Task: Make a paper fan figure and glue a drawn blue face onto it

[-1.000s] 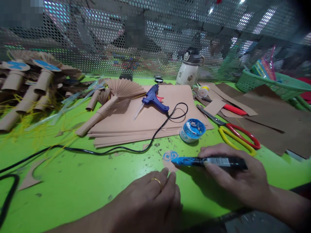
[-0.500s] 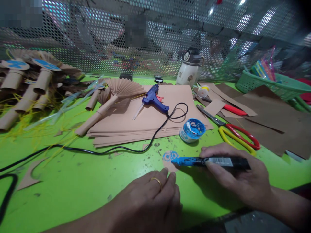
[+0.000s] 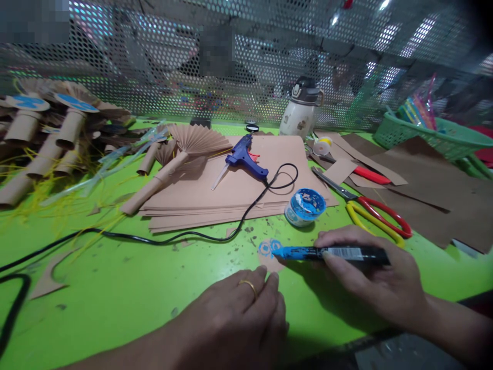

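Observation:
My right hand (image 3: 370,277) is closed around a thick black marker (image 3: 346,254) smeared with blue paint. Its blue tip touches a small round brown paper disc (image 3: 271,263) lying on the green table. Blue rings like two eyes are painted on the upper part of the disc. My left hand (image 3: 246,313), with a gold ring on one finger, holds down the disc's lower edge with its bent fingertips; the thumb is hidden. Just behind the disc stands an open jar of blue paint (image 3: 304,208).
A blue glue gun (image 3: 246,158) lies on stacked brown paper (image 3: 215,198), its black cord (image 3: 154,241) crossing the table. Scissors (image 3: 370,208) and paper sheets lie to the right. Paper fans (image 3: 196,141) and tubes crowd the left. A bottle (image 3: 298,113) and a green basket (image 3: 423,134) stand behind.
The marker and my right hand have shifted slightly left and up. More blue covers the right-hand ring on the disc. My left hand stays almost in place.

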Action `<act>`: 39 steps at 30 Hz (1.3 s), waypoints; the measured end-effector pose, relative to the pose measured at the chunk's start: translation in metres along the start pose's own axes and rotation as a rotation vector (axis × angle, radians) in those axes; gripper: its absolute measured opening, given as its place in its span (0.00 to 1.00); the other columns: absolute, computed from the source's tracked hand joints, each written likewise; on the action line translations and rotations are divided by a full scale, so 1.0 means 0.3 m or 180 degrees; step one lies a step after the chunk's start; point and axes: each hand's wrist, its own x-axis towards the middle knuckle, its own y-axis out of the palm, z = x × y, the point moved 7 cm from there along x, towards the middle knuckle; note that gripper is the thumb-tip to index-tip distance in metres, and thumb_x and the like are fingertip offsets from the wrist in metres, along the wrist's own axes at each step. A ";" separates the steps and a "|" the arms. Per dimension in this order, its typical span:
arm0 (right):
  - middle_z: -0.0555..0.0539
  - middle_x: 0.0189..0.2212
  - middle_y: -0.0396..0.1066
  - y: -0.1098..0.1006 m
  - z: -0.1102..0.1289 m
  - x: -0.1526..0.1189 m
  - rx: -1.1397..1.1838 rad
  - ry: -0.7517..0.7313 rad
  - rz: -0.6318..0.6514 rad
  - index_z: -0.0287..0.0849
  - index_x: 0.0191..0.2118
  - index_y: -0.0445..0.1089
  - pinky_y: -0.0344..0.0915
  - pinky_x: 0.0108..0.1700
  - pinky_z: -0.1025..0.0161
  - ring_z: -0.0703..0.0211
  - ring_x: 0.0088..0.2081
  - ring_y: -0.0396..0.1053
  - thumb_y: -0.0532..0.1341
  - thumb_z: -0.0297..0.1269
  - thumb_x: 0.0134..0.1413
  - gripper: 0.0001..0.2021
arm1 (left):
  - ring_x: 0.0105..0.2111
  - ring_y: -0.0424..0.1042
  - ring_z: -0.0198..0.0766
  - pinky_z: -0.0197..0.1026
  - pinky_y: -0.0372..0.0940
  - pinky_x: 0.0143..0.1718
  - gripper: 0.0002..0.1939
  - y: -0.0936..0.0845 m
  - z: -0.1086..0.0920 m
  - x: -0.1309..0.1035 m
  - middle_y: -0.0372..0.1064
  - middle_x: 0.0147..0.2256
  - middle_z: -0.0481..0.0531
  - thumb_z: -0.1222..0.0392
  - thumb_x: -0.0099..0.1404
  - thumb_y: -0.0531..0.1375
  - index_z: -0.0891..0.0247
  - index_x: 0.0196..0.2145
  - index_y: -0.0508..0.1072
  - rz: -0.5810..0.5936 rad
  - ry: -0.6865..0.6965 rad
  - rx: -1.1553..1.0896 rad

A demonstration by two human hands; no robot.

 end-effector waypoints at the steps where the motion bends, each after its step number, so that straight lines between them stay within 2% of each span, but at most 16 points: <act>1: 0.53 0.24 0.74 0.000 -0.001 -0.002 -0.0003 -0.0009 0.0002 0.46 0.34 0.69 0.68 0.23 0.73 0.64 0.24 0.73 0.60 0.25 0.51 0.08 | 0.49 0.70 0.43 0.41 0.65 0.52 0.18 0.001 0.001 0.000 0.71 0.47 0.59 0.64 0.64 0.48 0.67 0.49 0.69 0.0004 -0.0007 0.0015; 11: 0.54 0.24 0.74 -0.021 0.005 0.006 -0.0033 -0.0013 -0.0230 0.46 0.33 0.69 0.70 0.25 0.73 0.65 0.23 0.73 0.61 0.24 0.49 0.08 | 0.45 0.72 0.42 0.41 0.67 0.48 0.18 -0.012 0.003 0.003 0.73 0.45 0.58 0.63 0.64 0.47 0.65 0.48 0.69 -0.0017 -0.0043 -0.0050; 16: 0.54 0.24 0.74 -0.008 -0.005 -0.002 -0.0014 0.0028 -0.0080 0.46 0.34 0.69 0.68 0.23 0.73 0.65 0.23 0.72 0.61 0.24 0.50 0.09 | 0.44 0.72 0.41 0.40 0.67 0.49 0.17 -0.016 0.003 0.009 0.74 0.44 0.57 0.64 0.64 0.47 0.65 0.47 0.70 -0.0108 -0.0060 0.0001; 21: 0.54 0.25 0.74 -0.001 -0.009 -0.012 0.0016 0.0061 -0.0010 0.46 0.35 0.69 0.67 0.23 0.74 0.67 0.21 0.71 0.61 0.25 0.51 0.07 | 0.47 0.71 0.41 0.40 0.66 0.50 0.18 -0.001 0.004 0.008 0.73 0.46 0.57 0.64 0.65 0.47 0.66 0.48 0.70 0.0010 -0.0076 0.0029; 26: 0.53 0.24 0.74 -0.005 -0.005 -0.006 0.0017 0.0030 -0.0009 0.46 0.34 0.69 0.67 0.23 0.73 0.64 0.25 0.73 0.60 0.25 0.50 0.08 | 0.47 0.72 0.41 0.39 0.65 0.51 0.18 -0.011 0.001 -0.005 0.73 0.46 0.57 0.64 0.65 0.47 0.67 0.47 0.71 -0.0157 -0.0073 0.0071; 30: 0.55 0.24 0.73 -0.015 -0.003 -0.003 0.0018 0.0071 -0.0121 0.46 0.34 0.69 0.68 0.26 0.74 0.67 0.23 0.72 0.60 0.25 0.50 0.08 | 0.46 0.72 0.41 0.40 0.66 0.51 0.17 -0.014 -0.007 -0.008 0.74 0.46 0.56 0.65 0.65 0.48 0.66 0.46 0.72 -0.0260 -0.0014 0.0130; 35: 0.56 0.23 0.72 -0.002 -0.013 -0.007 0.0074 0.0129 -0.0024 0.47 0.35 0.69 0.66 0.23 0.76 0.69 0.20 0.69 0.61 0.26 0.52 0.07 | 0.46 0.72 0.42 0.41 0.67 0.50 0.17 0.010 -0.005 0.003 0.74 0.46 0.57 0.65 0.65 0.47 0.67 0.46 0.72 -0.0185 0.0045 0.0142; 39: 0.56 0.22 0.72 0.003 -0.021 -0.011 0.0081 0.0153 0.0036 0.47 0.34 0.69 0.65 0.22 0.75 0.69 0.19 0.69 0.61 0.27 0.52 0.06 | 0.46 0.72 0.41 0.39 0.66 0.50 0.17 0.004 0.003 -0.001 0.74 0.45 0.55 0.64 0.66 0.47 0.65 0.45 0.72 -0.0235 -0.0009 0.0173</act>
